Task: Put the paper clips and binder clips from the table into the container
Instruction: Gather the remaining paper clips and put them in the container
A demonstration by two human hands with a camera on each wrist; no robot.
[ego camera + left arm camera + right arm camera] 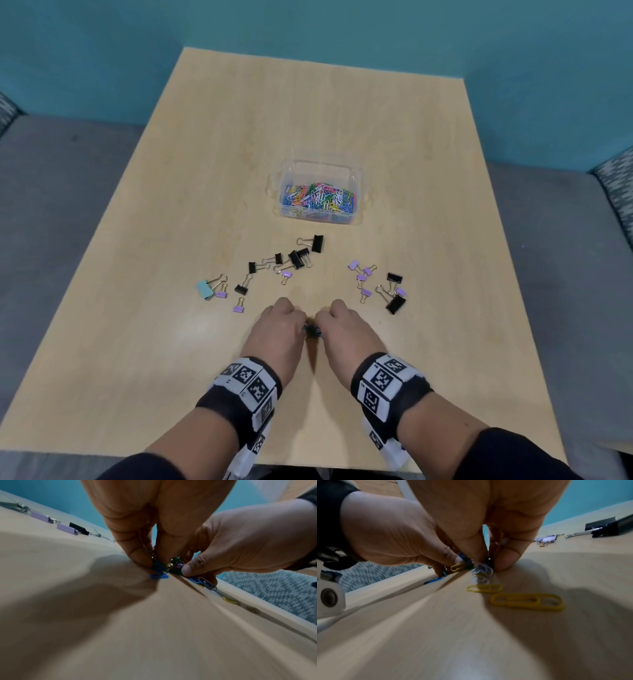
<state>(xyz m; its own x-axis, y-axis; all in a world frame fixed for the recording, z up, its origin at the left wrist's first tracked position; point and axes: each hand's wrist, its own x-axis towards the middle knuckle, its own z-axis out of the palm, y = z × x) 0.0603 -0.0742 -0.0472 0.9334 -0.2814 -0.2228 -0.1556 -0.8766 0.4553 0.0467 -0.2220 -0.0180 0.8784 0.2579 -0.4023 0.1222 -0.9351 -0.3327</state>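
Observation:
A clear plastic container (pixel 356 178) holding many coloured paper clips stands mid-table. Both hands meet near the front of the table over a small pile of paper clips (pixel 312 331). My left hand (pixel 298 321) pinches blue and green paper clips (pixel 158 570) against the tabletop. My right hand (pixel 324 320) pinches white and dark paper clips (pixel 482 568) beside it. Two yellow paper clips (pixel 527 601) lie loose just behind the right hand. Black binder clips (pixel 296 258), purple ones (pixel 359 274) and a teal one (pixel 205 289) lie scattered between the hands and the container.
The wooden table (pixel 137 342) has bare surface to the left, right and behind the container. Grey seating (pixel 51 205) and a teal wall surround it. A large black binder clip (pixel 611 527) lies to the right of the right hand.

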